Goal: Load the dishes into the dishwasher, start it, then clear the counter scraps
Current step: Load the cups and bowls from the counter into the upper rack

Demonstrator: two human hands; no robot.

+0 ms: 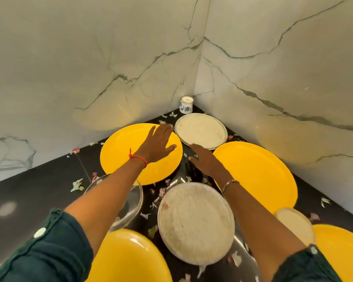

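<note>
Several dishes lie on a black counter (29, 196) in a marble corner. My left hand (156, 142) hovers flat and open over a yellow plate (118, 153) at the back left. My right hand (204, 159) reaches forward, fingers spread, near the front rim of a small white plate (201, 132) at the back. A yellow plate (259, 174) lies to the right of that hand. A white plate (196, 222) sits in front, between my forearms. Two more yellow plates (128, 259) (342, 251) show at the bottom. Neither hand holds anything.
A steel bowl (130, 206) sits under my left forearm. A small white jar (185, 104) stands in the corner. A small white dish (293, 222) lies at the right. Vegetable scraps (77, 185) are scattered over the counter between the plates. Marble walls close off the back and right.
</note>
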